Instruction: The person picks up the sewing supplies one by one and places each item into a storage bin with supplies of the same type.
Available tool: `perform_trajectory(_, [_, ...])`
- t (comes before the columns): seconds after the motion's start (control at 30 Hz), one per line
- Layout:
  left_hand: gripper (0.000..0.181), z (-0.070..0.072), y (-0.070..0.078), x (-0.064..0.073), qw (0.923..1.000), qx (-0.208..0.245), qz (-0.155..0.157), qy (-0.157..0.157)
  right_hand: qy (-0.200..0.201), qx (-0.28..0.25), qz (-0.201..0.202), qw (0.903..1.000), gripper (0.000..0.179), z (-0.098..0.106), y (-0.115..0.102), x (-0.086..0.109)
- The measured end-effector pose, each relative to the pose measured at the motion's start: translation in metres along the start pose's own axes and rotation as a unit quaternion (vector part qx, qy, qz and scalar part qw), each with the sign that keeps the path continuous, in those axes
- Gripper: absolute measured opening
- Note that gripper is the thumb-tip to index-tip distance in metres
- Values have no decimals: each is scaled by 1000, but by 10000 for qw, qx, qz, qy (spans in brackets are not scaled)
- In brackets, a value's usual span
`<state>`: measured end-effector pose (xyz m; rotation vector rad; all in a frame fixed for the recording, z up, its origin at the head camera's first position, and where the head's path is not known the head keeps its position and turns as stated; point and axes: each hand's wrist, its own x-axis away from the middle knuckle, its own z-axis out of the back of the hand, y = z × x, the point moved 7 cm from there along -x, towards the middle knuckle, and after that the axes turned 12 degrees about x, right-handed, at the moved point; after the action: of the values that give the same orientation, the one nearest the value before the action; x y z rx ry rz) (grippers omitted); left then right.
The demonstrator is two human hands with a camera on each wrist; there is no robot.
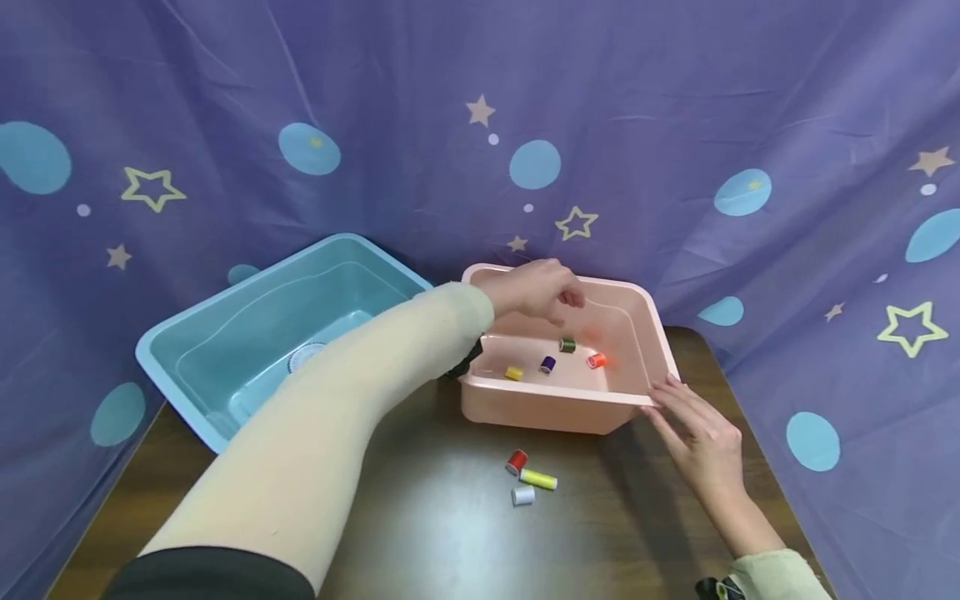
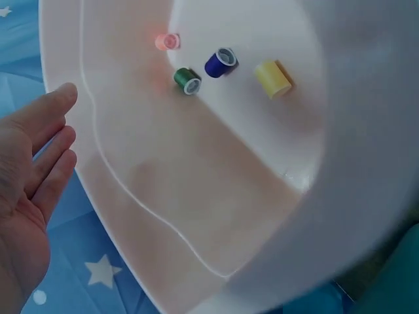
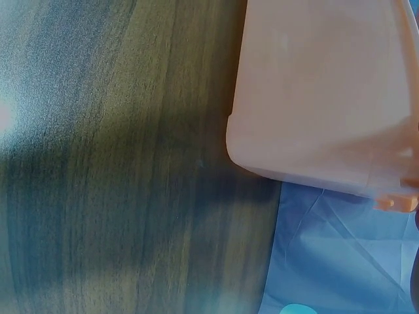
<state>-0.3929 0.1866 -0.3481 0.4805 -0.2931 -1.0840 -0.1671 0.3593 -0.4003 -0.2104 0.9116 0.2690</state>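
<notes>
This looks like a staged table setup: a purple star-patterned curtain (image 1: 420, 150) hangs around the wood-grain table (image 1: 420, 475).

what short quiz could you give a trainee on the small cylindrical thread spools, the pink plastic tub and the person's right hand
1. How many small cylindrical thread spools lie inside the pink plastic tub?
2. True or false: the right hand touches the pink plastic tub's rim.
3. Which lies on the brown wooden table?
a) green spool
b) red spool
c) orange spool

Key: 1. Four. 2. True. 3. b.
</notes>
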Motion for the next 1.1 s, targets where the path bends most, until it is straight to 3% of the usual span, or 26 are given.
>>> perform_trajectory(0.27, [41, 20, 21, 31, 10000, -18, -7, -32, 17, 47, 8, 10000, 48, 1, -1, -2])
perform_trajectory(0.5, [44, 31, 34, 55, 9999, 24, 34, 140, 29, 18, -12, 10000, 48, 2, 0, -4])
perform_trajectory(0.67, [47, 35, 43, 74, 9997, 121, 109, 175, 30, 23, -40, 10000, 50, 3, 1, -3])
perform_trajectory(1.1, [52, 38, 65, 136, 9988, -229, 179, 404, -16, 13, -55, 10000, 56, 0, -4, 0])
